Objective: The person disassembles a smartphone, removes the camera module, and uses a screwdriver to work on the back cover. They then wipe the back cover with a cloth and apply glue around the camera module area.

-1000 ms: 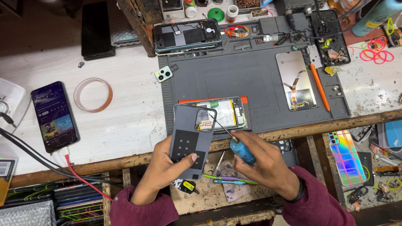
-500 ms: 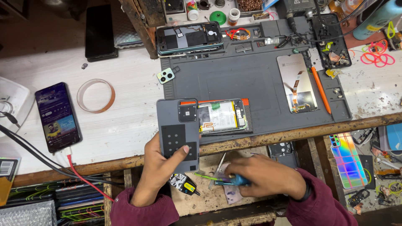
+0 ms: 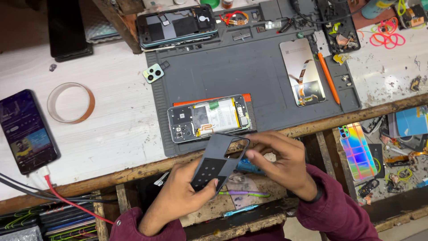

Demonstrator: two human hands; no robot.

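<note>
- Two hands on one part: left hand (image 3: 178, 196) grips the lower end of the dark grey back cover (image 3: 216, 163), right hand (image 3: 281, 163) pinches its upper edge by the camera cutout. Both clamped on it, fingers closed around the plastic.
- Diff vs half a second ago: cover was lying flat on the opened phone's left end under the left hand; now it is lifted clear, tilted, held over the bench's front edge.
- Right hand earlier held a blue-handled tool low, near the shelf under the bench. Tool is out of that hand now; a blue handle (image 3: 249, 166) shows just behind the cover.
- Opened phone (image 3: 209, 118) sits on the grey work mat (image 3: 249, 67) near its front edge, fully exposed: battery, board and flex visible. Apart from the cover.
- Unchanged: separate screen panel (image 3: 302, 71) and orange pen-like tool (image 3: 329, 78) on mat's right side, tape roll (image 3: 71, 102) and lit phone (image 3: 26, 131) on the white bench, left.
</note>
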